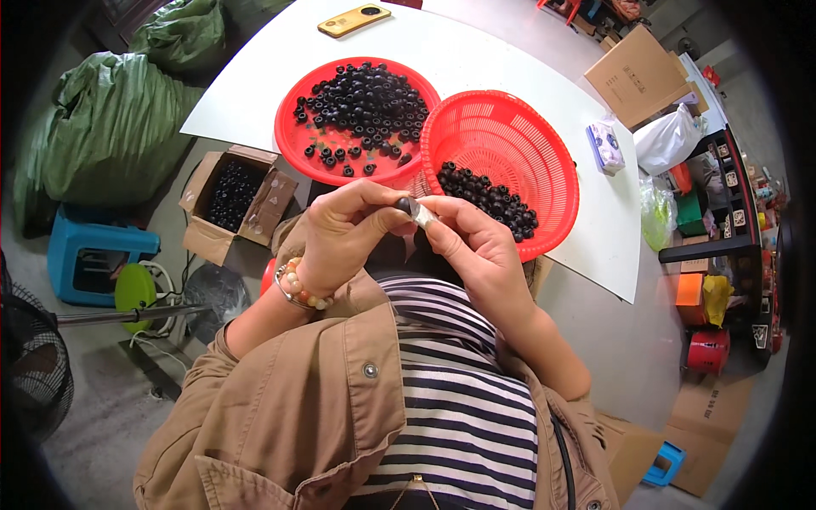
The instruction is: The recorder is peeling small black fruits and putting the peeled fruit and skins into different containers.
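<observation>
A small workshop: red baskets (510,136) of black beads on a white table (476,59), cardboard boxes (637,76), stuffed green sacks (110,127).

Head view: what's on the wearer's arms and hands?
Both hands bare, no gloves. Left hand has a bead bracelet at the wrist. Tan jacket sleeves with a snap button, pushed up off both forearms. Right hand shows no rings or watch.

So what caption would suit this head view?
Both hands pinch a small black bead above two red baskets of beads.
</observation>
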Tool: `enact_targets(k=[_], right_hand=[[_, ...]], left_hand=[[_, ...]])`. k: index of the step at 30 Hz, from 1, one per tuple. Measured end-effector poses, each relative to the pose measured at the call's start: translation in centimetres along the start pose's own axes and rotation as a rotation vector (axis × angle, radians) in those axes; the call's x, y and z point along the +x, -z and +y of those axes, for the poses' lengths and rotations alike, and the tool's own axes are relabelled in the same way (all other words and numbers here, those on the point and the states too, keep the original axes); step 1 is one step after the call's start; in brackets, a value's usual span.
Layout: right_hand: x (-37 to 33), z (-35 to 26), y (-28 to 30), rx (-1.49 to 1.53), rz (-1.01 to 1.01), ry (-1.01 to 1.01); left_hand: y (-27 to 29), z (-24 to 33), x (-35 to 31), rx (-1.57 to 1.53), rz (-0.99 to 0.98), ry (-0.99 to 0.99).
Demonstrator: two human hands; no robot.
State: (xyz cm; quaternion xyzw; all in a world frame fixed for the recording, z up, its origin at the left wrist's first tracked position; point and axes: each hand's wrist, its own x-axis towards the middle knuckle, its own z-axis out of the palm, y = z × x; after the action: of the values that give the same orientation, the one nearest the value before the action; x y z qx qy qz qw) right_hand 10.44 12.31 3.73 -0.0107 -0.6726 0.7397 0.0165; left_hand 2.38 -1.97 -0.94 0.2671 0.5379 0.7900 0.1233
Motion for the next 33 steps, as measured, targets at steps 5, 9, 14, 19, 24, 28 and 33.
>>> enact_targets(k=[5, 9, 14, 19, 24, 28, 33], right_hand=[[0.2, -0.7, 0.1, 0.033, -0.032, -0.042], [0.3, -0.5, 0.9, 0.201, -0.060, -0.203], [0.7, -0.3, 0.8, 0.240, 0.010, -0.228], [1.3, -0.9, 0.1, 0.283, -0.008, -0.177], [1.8, -0.8, 0.2, 0.211, -0.008, -0.155], [1.8, -0.1, 1.6, 0.041, 0.078, -0.044], [1.7, -1.1, 5.9, -0.328, 0.292, 0.104]], left_hand=[[-0.3, 0.3, 0.0, -0.103, -0.022, 0.029], [-0.2, 0.5, 0.1, -0.165, -0.046, 0.113], [0.0, 0.5, 0.0, -0.195, -0.069, 0.167], [0.0, 0.0, 0.0, -0.153, -0.100, 0.110], [0.0, 0.3, 0.0, -0.051, -0.055, 0.135], [1.3, 0.1, 1.0, -0.023, -0.021, 0.123], [3.2, -1.5, 2.5, 0.614, 0.267, -0.066]])
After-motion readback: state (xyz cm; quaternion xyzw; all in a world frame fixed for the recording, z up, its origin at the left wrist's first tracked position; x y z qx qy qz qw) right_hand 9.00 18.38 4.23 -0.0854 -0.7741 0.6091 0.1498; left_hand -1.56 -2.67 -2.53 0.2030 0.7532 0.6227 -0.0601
